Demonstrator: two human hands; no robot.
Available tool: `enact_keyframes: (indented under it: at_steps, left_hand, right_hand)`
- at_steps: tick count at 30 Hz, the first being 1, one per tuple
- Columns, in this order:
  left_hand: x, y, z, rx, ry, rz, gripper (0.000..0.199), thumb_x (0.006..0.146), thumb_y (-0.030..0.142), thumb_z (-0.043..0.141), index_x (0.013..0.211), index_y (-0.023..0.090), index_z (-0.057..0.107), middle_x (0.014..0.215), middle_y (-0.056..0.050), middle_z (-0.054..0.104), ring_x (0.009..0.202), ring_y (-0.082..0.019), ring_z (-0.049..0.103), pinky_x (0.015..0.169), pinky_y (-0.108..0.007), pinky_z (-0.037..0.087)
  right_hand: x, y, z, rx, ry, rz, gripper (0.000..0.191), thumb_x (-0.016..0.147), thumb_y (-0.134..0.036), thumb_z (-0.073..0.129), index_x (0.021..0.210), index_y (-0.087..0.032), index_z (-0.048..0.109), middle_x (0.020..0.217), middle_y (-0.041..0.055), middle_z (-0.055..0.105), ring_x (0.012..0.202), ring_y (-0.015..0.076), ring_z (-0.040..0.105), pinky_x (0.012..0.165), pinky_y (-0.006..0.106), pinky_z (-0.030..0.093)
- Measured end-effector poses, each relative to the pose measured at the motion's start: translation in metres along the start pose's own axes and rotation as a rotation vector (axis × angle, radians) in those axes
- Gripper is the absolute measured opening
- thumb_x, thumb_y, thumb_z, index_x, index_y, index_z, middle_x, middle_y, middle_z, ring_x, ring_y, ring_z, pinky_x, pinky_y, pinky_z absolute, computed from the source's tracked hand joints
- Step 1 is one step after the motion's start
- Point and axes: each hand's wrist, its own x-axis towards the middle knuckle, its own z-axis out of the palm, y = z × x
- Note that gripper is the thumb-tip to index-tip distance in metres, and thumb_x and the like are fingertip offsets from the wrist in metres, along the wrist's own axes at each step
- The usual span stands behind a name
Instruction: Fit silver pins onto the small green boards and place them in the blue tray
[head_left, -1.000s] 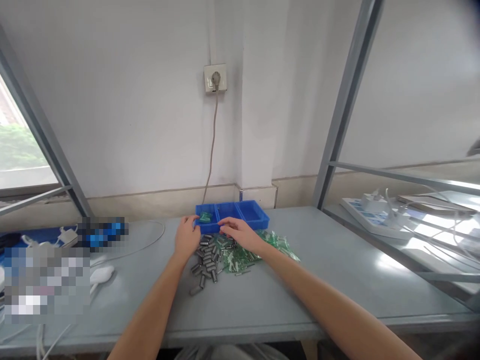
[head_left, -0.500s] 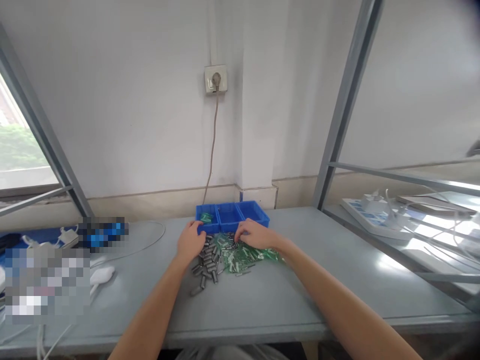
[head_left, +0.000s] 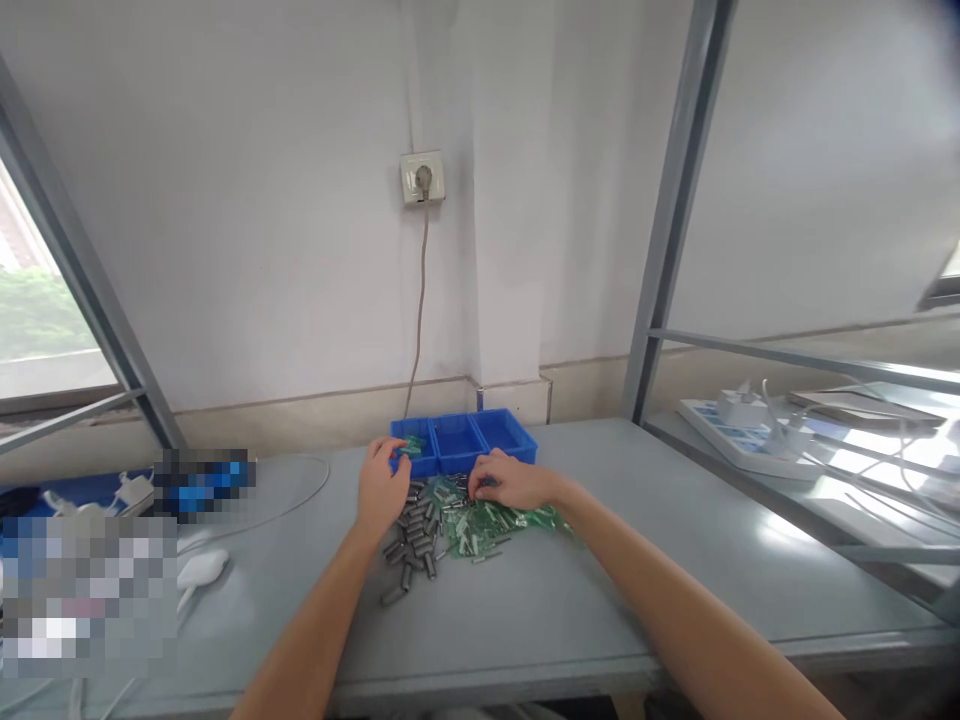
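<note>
Left hand at the left front corner of the blue tray, thumb and fingers slightly apart, fingertips over the rim by the left compartment. Can't tell if it grips anything. That compartment has some green pieces in it; I see none in the middle and right ones. Right hand is down at the green pile, just in front of the tray, fingers curled, thumb and index close together. Too small to tell if something is pinched.

Grey cylinders lie loose on the table, left of the pile and touching its edge, nearest one well out front. Pile is flat green-clear bits plus a few thin pins. White adapter and cables on the table's left. Wall socket above, plug in, cord hanging down behind the tray.
</note>
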Motion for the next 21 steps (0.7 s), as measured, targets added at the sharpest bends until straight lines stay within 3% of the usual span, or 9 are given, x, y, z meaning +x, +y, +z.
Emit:
enact_keyframes:
  at_steps: [3, 7, 13, 19, 21]
  left_hand:
    - [-0.002, 0.002, 0.001, 0.004, -0.031, 0.031, 0.020, 0.085, 0.021, 0.049, 0.097, 0.019, 0.065, 0.102, -0.007, 0.062, 0.087, -0.018, 0.061, 0.078, -0.032, 0.049]
    - [-0.006, 0.006, 0.003, 0.009, -0.133, 0.086, 0.020, 0.088, 0.027, 0.049, 0.096, 0.019, 0.066, 0.097, -0.006, 0.066, 0.082, -0.018, 0.060, 0.078, -0.032, 0.048]
    - [-0.010, 0.015, 0.005, -0.029, -0.312, 0.145, 0.029, 0.092, 0.038, 0.045, 0.098, 0.019, 0.067, 0.093, -0.005, 0.069, 0.082, -0.018, 0.060, 0.076, -0.030, 0.045]
    - [-0.015, 0.021, 0.005, -0.082, -0.403, 0.122, 0.033, 0.088, 0.042, 0.052, 0.106, 0.018, 0.065, 0.075, -0.002, 0.064, 0.068, -0.016, 0.055, 0.064, -0.026, 0.040]
    - [-0.016, 0.021, 0.004, -0.090, -0.408, 0.114, 0.031, 0.085, 0.043, 0.055, 0.096, 0.017, 0.066, 0.069, 0.000, 0.060, 0.063, -0.015, 0.051, 0.060, -0.025, 0.036]
  right_hand:
    - [-0.001, -0.003, -0.003, 0.023, 0.042, -0.025, 0.022, 0.086, -0.030, 0.050, 0.089, -0.022, 0.070, 0.096, 0.0066, 0.065, 0.096, 0.0242, 0.052, 0.090, 0.040, 0.038]
    - [0.002, -0.008, -0.005, 0.088, 0.200, -0.041, 0.022, 0.089, -0.026, 0.045, 0.092, -0.020, 0.066, 0.095, 0.0062, 0.066, 0.087, 0.0199, 0.057, 0.081, 0.033, 0.043]
    - [0.010, -0.016, 0.000, 0.042, 0.478, -0.165, 0.021, 0.093, -0.022, 0.040, 0.092, -0.019, 0.062, 0.094, 0.0071, 0.063, 0.088, 0.0188, 0.057, 0.081, 0.033, 0.044]
    - [0.011, -0.032, 0.008, 0.043, 0.641, -0.215, 0.021, 0.094, -0.022, 0.039, 0.095, -0.019, 0.060, 0.092, 0.0074, 0.062, 0.087, 0.0192, 0.057, 0.079, 0.034, 0.044]
    - [0.012, -0.039, 0.014, 0.095, 0.674, -0.194, 0.019, 0.093, -0.024, 0.042, 0.094, -0.019, 0.060, 0.090, 0.0066, 0.063, 0.082, 0.0183, 0.057, 0.077, 0.032, 0.044]
